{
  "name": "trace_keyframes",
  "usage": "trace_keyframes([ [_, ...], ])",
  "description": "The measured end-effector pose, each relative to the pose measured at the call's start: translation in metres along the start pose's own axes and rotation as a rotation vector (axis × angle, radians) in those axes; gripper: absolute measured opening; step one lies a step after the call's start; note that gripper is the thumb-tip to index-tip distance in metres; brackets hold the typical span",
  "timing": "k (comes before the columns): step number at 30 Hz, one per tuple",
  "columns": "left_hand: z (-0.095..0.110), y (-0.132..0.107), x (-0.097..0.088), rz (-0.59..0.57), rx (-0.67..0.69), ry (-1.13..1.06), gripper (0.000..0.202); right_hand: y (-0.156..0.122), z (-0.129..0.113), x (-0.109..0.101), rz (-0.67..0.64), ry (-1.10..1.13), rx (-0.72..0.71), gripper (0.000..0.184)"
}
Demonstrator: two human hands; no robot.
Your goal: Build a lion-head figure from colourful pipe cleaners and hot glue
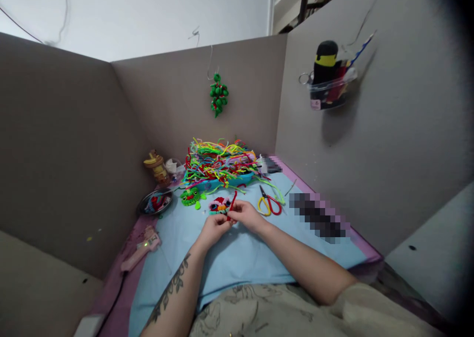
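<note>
Both of my hands meet over the blue cloth [181, 258], fingers pinched together. My left hand [215, 228] closes on the lower end of a short red pipe cleaner [234, 200]. Higher up, my right hand [246, 215] pinches the same piece, whose tip stands upright above the fingers. Just behind the fingers lies a red and pink pipe-cleaner figure [218, 205] with dark eyes and an orange beak; my hands partly cover it. A green pipe-cleaner figure [190, 196] sits to its left. Scissors [269, 204] with yellow and red handles rest open right of my right hand.
A blue tray [211, 183] heaped with colourful pipe cleaners stands at the back. On the left are a metal bowl [157, 201], a yellow-brown container [157, 168] and a pink glue gun [142, 250] with its cord. Grey panels [244, 90] enclose the table; a clear holder [329, 92] hangs right.
</note>
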State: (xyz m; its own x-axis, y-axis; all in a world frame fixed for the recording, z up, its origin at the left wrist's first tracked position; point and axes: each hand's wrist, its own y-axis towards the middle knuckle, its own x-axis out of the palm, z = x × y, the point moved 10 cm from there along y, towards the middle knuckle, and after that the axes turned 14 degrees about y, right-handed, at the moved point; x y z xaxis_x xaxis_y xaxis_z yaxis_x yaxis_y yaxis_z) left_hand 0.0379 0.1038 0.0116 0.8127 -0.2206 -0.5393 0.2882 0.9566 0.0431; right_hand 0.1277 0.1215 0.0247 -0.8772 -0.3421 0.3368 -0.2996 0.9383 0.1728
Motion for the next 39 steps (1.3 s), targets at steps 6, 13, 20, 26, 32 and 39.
trace_keyframes([
  [6,0.001,-0.002,0.003,-0.05,-0.025,-0.131,0.034,0.004,0.001,-0.017,0.102,0.096,-0.007,0.017],
  [13,-0.005,0.001,-0.003,0.036,-0.047,-0.101,0.04,0.005,0.014,-0.02,0.178,0.168,0.029,0.02],
  [20,-0.015,0.002,-0.004,0.09,-0.109,-0.171,0.032,0.005,0.017,-0.009,0.079,0.21,0.074,0.021],
  [26,-0.019,0.003,-0.002,0.065,-0.132,-0.374,0.026,0.003,0.016,0.003,-0.115,0.131,0.11,0.024],
  [32,-0.017,0.001,0.004,-0.002,-0.146,-0.436,0.026,0.003,0.009,0.005,-0.132,0.132,0.024,0.022],
  [39,-0.011,-0.001,0.006,-0.018,-0.106,-0.473,0.026,0.0,0.001,0.006,-0.079,0.186,-0.074,0.025],
])
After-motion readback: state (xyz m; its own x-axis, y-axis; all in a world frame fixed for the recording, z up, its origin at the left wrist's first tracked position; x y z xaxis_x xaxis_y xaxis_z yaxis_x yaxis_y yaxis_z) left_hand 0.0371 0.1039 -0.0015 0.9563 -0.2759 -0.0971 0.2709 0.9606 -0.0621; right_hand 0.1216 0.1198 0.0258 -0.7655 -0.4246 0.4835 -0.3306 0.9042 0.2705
